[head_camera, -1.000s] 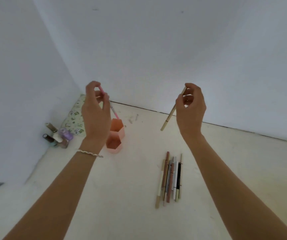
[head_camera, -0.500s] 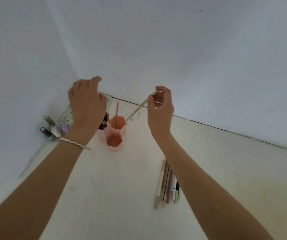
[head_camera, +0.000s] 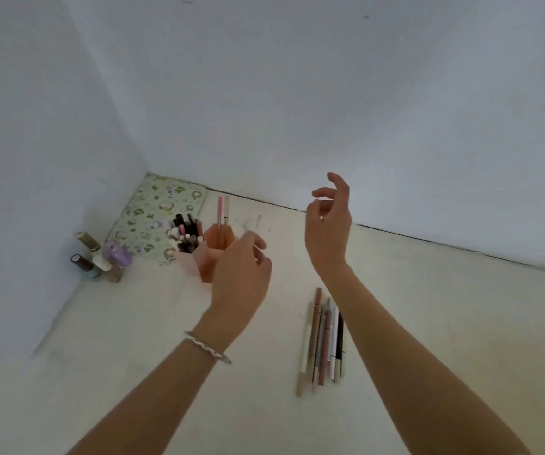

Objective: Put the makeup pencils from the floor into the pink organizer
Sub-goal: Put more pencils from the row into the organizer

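While two pencils (head_camera: 222,211) stand in the pink organizer (head_camera: 207,262), left hand (head_camera: 241,277) and right hand (head_camera: 328,231) hover empty, fingers loosely apart, next move likely reaching down for the floor pencils (head_camera: 325,336).

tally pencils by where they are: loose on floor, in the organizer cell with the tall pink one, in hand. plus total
Floor pencils: 6 showing (overlapping, maybe more)
Tall pencils in the pink organizer, right cell: 2
Held in left hand or right hand: 0
Total: 8
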Demonstrator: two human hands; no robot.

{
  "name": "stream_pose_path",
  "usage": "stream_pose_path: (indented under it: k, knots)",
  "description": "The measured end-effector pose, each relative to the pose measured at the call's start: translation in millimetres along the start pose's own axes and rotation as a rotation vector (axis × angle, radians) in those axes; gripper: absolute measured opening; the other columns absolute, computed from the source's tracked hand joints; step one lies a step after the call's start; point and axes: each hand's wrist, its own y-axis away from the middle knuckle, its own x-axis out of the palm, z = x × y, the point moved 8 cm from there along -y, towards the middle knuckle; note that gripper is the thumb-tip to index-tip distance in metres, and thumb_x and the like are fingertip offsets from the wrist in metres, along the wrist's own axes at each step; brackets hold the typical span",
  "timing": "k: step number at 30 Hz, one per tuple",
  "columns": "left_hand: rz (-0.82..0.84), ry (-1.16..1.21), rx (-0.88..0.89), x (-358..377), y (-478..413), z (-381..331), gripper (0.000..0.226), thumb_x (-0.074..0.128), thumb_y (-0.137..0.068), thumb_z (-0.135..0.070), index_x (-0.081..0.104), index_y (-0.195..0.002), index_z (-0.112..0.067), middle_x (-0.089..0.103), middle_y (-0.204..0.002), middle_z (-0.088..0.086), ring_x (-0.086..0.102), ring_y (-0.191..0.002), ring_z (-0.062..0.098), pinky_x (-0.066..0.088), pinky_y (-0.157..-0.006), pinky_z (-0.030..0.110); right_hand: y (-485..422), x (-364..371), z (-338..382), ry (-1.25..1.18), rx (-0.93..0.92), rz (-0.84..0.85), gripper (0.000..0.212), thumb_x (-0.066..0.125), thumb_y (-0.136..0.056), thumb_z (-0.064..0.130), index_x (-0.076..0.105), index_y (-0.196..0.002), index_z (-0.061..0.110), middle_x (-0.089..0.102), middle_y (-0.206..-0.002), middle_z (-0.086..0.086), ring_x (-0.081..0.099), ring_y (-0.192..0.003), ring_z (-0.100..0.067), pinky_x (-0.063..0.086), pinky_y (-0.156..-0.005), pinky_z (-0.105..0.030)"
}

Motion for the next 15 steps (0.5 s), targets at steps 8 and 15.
stream_pose_path:
  k: [8, 15]
  knots:
    - [0.464, -0.327, -0.201, 160.6, 53.0, 31.2, 0.021, 0.047, -0.099, -0.027, 0.060, -0.108, -0.012, 0.066, -0.110, 0.007, 0.064, -0.099, 0.026, 0.051, -0.080, 0.034, 0.1, -112.1, -56.5, 0.116, 0.173, -0.068, 0.050, 0.042, -0.083, -0.001, 0.046, -0.123, 0.029, 0.062, -0.093, 0.005, 0.049, -0.052, -0.002, 0.044, -0.050, -0.015]
    - [0.418, -0.356, -0.188, 166.9, 46.8, 26.7, 0.026, 0.051, -0.098, -0.029, 0.052, -0.077, -0.013, 0.069, -0.091, 0.010, 0.063, -0.076, 0.024, 0.041, -0.061, 0.027, 34.1, -134.6, -106.0, 0.220, 0.270, -0.015, 0.042, 0.046, -0.087, 0.001, 0.050, -0.120, 0.026, 0.060, -0.086, 0.009, 0.053, -0.057, 0.000, 0.045, -0.052, -0.015]
